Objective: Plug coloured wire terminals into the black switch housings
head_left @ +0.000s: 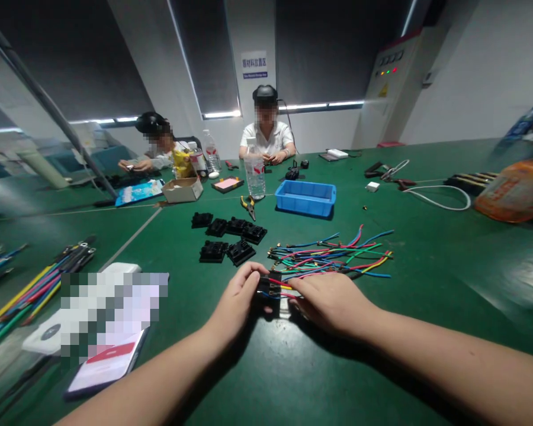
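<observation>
Left hand is pinching the black block, right hand is gripping coloured wires, steadiness surely counting here

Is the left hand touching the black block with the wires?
Touching. The head view plainly shows the left hand gripping the black block, closed on its left side.

Nearer me than the blue bin, my left grip holds a black block and my right grip pinches coloured wires at it. Loose wires lie on my side of the bin; pliers and black housings left of it; a person sits beyond it.
</observation>
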`<state>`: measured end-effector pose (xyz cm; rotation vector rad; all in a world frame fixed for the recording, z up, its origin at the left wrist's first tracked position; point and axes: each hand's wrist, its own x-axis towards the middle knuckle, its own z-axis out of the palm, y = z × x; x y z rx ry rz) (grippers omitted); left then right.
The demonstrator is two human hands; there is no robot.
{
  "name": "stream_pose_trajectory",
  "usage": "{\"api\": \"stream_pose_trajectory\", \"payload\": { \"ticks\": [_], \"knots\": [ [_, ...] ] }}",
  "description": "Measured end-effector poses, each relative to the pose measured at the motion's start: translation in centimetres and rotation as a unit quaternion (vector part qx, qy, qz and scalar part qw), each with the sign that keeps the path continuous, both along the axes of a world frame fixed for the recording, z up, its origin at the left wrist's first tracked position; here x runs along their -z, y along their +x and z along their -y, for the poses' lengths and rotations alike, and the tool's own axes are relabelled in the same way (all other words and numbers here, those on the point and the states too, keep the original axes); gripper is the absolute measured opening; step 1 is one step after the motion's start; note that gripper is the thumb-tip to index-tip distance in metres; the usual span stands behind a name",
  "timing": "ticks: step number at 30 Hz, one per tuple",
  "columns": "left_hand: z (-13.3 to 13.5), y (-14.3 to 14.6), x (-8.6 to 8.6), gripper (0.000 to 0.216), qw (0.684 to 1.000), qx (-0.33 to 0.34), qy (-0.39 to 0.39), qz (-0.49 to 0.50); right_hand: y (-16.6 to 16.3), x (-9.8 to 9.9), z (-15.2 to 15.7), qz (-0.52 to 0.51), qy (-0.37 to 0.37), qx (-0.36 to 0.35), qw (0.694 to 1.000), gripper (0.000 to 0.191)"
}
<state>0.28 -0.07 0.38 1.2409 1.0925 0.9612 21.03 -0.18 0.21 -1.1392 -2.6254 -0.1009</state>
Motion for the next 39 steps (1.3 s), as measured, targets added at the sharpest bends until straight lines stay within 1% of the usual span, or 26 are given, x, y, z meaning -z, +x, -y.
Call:
{"api": "stream_pose_trajectory", "payload": {
  "ticks": [3,7,10,13,16,21,24,26,30,32,35,39],
  "knots": [
    [-0.4,-0.6,0.2,0.026,0.999,-0.019,0.026,-0.024,0.1,0.1,-0.1,0.012,0.021,0.016,1.0,0.023],
    [-0.9,-1.4,0.8,0.026,0.993,-0.039,0.091,-0.064,0.3,-0.2,-0.2,0.017,0.035,0.045,0.998,0.027],
    [-1.1,-1.6,1.2,0.033,0.991,-0.037,0.102,-0.079,0.6,-0.7,-0.6,0.017,0.043,0.071,0.996,0.029],
    [-1.3,-1.7,1.5,0.038,0.99,-0.039,0.109,-0.085,1.0,-1.2,-1.6,0.022,0.055,0.105,0.993,0.032],
    [-1.5,-1.8,1.7,0.039,0.988,-0.028,0.119,-0.095,2.0,-1.9,-3.7,0.037,0.068,0.128,0.989,0.037],
    [-1.3,-1.9,1.8,0.037,0.983,0.02,0.13,-0.128,4.5,-2.6,-9.2,0.058,0.058,0.151,0.985,0.035],
    [-1.0,-1.9,1.6,0.035,0.977,0.05,0.139,-0.153,5.8,-2.3,-12.5,0.067,0.033,0.16,0.984,0.031],
    [-0.8,-1.9,1.4,0.033,0.973,0.062,0.147,-0.169,6.4,-1.9,-14.2,0.069,0.01,0.159,0.985,0.032],
    [-0.7,-1.9,1.2,0.032,0.964,0.077,0.161,-0.198,7.1,-1.2,-16.5,0.047,-0.031,0.149,0.987,0.034],
    [-0.7,-1.9,1.1,0.032,0.961,0.083,0.164,-0.208,7.4,-1.1,-17.3,0.024,-0.041,0.159,0.986,0.034],
    [-0.8,-1.9,1.2,0.032,0.958,0.089,0.163,-0.217,7.6,-1.0,-18.4,-0.016,-0.043,0.216,0.975,0.034],
    [-0.9,-1.9,1.3,0.032,0.957,0.094,0.158,-0.222,7.5,-0.7,-20.1,-0.05,-0.044,0.316,0.947,0.036]
  ]
}}
